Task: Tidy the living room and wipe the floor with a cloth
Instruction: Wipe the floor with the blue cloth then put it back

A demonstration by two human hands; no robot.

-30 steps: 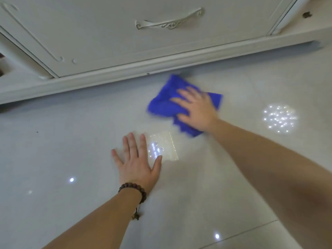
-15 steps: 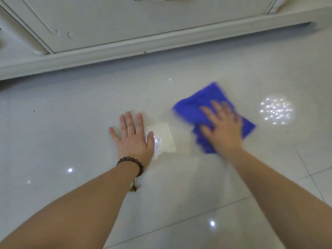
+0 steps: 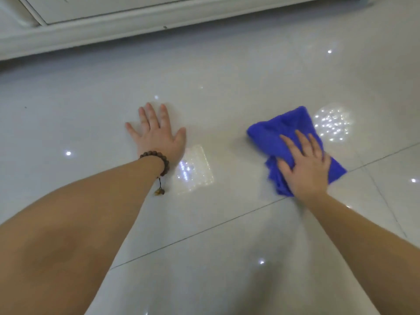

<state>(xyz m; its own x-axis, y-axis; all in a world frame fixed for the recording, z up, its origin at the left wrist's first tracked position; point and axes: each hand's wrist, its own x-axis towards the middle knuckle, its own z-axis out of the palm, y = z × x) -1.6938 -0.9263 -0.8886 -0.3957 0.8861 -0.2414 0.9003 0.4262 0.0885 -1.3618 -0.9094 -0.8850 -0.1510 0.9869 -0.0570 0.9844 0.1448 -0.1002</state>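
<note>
A crumpled blue cloth (image 3: 281, 130) lies on the glossy white tiled floor (image 3: 227, 92) at the right. My right hand (image 3: 305, 167) presses flat on the cloth's near part, thumb tucked against a fold, and covers much of it. My left hand (image 3: 156, 135) rests palm down on the bare floor to the left, fingers spread, holding nothing. A dark beaded bracelet (image 3: 159, 159) with a small tassel circles that wrist.
The base and drawer front of a white cabinet (image 3: 91, 26) run along the top of the view. Dark grout lines (image 3: 204, 231) cross the tiles near my arms. Bright lamp reflections (image 3: 331, 125) dot the floor by the cloth.
My right hand has dragged the cloth away from the cabinet, to the right and towards me. My left hand stays flat on the floor. The view has tipped down, hiding the drawer handle.
</note>
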